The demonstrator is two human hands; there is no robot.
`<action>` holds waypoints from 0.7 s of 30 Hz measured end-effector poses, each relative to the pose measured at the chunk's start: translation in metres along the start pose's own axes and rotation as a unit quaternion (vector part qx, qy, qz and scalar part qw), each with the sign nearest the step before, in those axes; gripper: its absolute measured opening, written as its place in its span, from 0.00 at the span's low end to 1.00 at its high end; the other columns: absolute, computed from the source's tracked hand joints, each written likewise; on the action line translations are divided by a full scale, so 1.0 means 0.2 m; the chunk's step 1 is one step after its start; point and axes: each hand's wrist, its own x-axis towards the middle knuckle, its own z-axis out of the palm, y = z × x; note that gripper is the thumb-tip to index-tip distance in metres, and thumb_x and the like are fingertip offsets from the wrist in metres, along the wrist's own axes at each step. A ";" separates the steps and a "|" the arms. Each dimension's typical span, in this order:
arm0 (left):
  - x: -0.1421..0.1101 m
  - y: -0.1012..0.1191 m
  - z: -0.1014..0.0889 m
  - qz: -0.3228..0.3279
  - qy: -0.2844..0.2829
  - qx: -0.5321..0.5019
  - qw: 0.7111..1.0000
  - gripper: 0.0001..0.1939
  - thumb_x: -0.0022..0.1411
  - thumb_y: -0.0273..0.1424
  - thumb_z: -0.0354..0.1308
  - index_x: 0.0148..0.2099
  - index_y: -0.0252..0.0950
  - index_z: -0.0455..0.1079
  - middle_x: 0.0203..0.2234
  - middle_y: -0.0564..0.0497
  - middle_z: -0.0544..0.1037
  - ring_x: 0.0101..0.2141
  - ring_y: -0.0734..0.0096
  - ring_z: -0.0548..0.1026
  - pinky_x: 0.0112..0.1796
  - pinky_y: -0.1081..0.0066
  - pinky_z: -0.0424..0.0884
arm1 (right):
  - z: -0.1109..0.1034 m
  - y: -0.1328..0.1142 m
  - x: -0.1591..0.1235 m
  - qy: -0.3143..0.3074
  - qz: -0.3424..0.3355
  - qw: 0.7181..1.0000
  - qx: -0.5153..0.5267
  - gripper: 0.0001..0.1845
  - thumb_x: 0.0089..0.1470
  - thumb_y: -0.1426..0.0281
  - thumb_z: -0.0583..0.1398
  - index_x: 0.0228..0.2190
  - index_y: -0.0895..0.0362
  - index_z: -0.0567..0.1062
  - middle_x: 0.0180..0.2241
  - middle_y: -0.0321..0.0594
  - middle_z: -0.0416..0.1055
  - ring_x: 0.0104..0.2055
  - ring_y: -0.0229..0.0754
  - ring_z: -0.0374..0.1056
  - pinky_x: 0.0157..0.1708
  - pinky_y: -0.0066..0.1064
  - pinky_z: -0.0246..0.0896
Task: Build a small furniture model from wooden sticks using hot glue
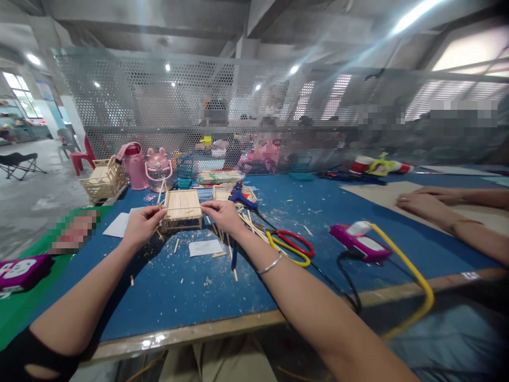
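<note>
A small model (183,201) built of thin wooden sticks, with a slatted top and short legs, stands on the blue table. My left hand (143,225) pinches a thin wooden stick (181,209) at its left end. At the right end of the same stick, the fingers of my right hand (223,215) are closed. The stick lies level across the model's top near its front edge; whether it touches cannot be made out. Just behind my right hand is a blue glue gun (243,196). Loose sticks (254,227) lie beside my right wrist.
Red and yellow looped handles (294,246) lie right of my forearm. A purple power strip (360,243) trails cables. Pink bottles (135,167) and another stick model (104,179) stand back left. A co-worker's hands (427,204) rest on brown board (382,193). Behind runs a perforated screen (159,101).
</note>
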 end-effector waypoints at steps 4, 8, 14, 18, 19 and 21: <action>0.00 0.01 0.01 0.000 0.010 -0.004 1.000 0.21 0.46 0.43 0.55 0.34 0.31 0.75 0.27 0.49 0.78 0.28 0.69 0.71 0.31 0.72 0.65 | 0.00 0.00 0.00 0.003 -0.001 1.000 0.003 0.10 0.46 0.70 0.58 0.31 0.57 0.79 0.31 0.40 0.77 0.34 0.42 0.72 0.37 0.33 0.64; -0.01 0.02 0.01 -0.003 0.013 0.003 1.000 0.20 0.46 0.43 0.55 0.32 0.32 0.75 0.25 0.50 0.77 0.27 0.69 0.71 0.30 0.73 0.65 | 0.01 0.01 0.00 0.007 0.006 1.000 0.005 0.10 0.45 0.71 0.59 0.31 0.57 0.79 0.31 0.40 0.77 0.33 0.42 0.71 0.36 0.33 0.64; -0.01 0.02 0.01 0.015 0.018 0.027 0.999 0.19 0.47 0.43 0.54 0.30 0.33 0.74 0.26 0.50 0.77 0.30 0.68 0.72 0.33 0.72 0.65 | 0.00 0.03 0.01 -0.012 0.024 0.999 0.032 0.13 0.42 0.72 0.60 0.33 0.59 0.77 0.28 0.39 0.76 0.29 0.38 0.70 0.32 0.29 0.63; 0.00 0.00 0.01 0.018 0.016 0.034 0.999 0.19 0.47 0.43 0.53 0.31 0.33 0.75 0.29 0.49 0.78 0.31 0.66 0.72 0.35 0.71 0.65 | -0.02 0.02 0.02 -0.013 0.032 0.999 0.039 0.15 0.40 0.72 0.61 0.34 0.62 0.75 0.26 0.40 0.75 0.27 0.36 0.68 0.29 0.28 0.62; 0.00 0.00 0.01 0.018 0.017 0.032 0.999 0.19 0.47 0.43 0.53 0.32 0.33 0.75 0.29 0.49 0.78 0.32 0.66 0.72 0.35 0.71 0.65 | -0.02 0.01 0.01 -0.011 0.030 0.999 0.036 0.14 0.40 0.72 0.60 0.33 0.62 0.76 0.27 0.41 0.75 0.27 0.36 0.68 0.29 0.28 0.62; 0.00 0.00 0.01 0.014 0.018 0.024 0.999 0.19 0.47 0.43 0.54 0.32 0.34 0.75 0.30 0.49 0.78 0.32 0.66 0.73 0.36 0.71 0.66 | -0.03 0.00 0.01 -0.009 0.022 0.999 0.021 0.11 0.42 0.70 0.60 0.30 0.62 0.76 0.28 0.42 0.75 0.28 0.37 0.68 0.30 0.28 0.62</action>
